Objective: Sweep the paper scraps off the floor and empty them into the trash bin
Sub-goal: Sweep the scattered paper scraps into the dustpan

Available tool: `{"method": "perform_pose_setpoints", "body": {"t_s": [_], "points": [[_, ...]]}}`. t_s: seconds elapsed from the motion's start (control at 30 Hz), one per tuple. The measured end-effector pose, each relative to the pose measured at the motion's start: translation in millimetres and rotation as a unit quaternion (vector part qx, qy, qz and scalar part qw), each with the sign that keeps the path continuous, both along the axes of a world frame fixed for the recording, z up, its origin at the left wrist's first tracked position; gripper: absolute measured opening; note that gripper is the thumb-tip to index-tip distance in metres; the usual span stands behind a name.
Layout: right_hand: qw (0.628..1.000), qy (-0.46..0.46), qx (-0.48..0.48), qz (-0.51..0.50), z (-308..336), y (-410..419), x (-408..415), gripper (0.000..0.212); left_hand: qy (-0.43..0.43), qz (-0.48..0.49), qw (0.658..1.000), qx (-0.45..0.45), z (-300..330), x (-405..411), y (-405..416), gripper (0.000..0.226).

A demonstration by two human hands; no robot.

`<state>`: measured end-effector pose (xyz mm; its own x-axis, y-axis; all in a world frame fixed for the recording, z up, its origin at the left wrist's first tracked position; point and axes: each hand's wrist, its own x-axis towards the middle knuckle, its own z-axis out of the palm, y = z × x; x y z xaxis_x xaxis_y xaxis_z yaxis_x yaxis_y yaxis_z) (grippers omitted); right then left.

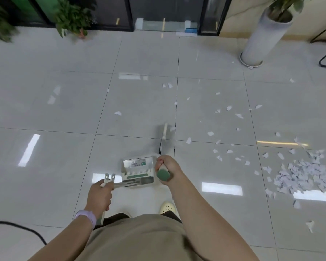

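White paper scraps, heaped well right of the right hand clenched on the broom, could be scattered if swept hard, while the dustpan, whose handle is gripped by the left hand, may be missed; no trash bin is seen.

Landmark: dustpan, on the floor just ahead of the person.
- Left hand: near-left of dustpan, closed round its handle.
- Right hand: just right of dustpan, closed round the broom handle.
- Broom: beyond dustpan, slightly right.
- Paper scraps: piled well right of dustpan; strays scattered between and beyond.
- Planter: far beyond, right.
- Potted plants: far beyond, left.
- Cable: near-left, on the floor.
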<state>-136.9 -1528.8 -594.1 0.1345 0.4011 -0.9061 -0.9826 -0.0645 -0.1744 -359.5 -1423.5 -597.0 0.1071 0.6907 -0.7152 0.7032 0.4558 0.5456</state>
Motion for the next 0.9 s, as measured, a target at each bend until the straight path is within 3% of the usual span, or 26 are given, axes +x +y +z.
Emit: {"method": "perform_pose_setpoints", "body": {"t_s": [0.1,0.3,0.53,0.73,0.9], "points": [[0.999,0.024,0.038,0.020,-7,32,5,0.017,-0.011,0.000,1.000,0.015,3,9,18,0.012],[0.998,0.032,0.045,0.028,-20,74,28,0.019,-0.007,-0.030,0.999,0.017,0,34,67,0.008],[0.990,-0.042,-0.112,-0.070,-49,60,88,0.014,-0.013,-0.063,0.998,-0.004,3,77,163,0.016],[0.937,-0.132,-0.321,-0.036,-60,44,147,0.009,-0.025,-0.053,0.998,0.006,-9,97,232,0.019],[0.934,-0.139,-0.321,-0.069,-55,78,166,0.011,-0.022,-0.048,0.999,0.011,-14,118,254,0.016]]}}
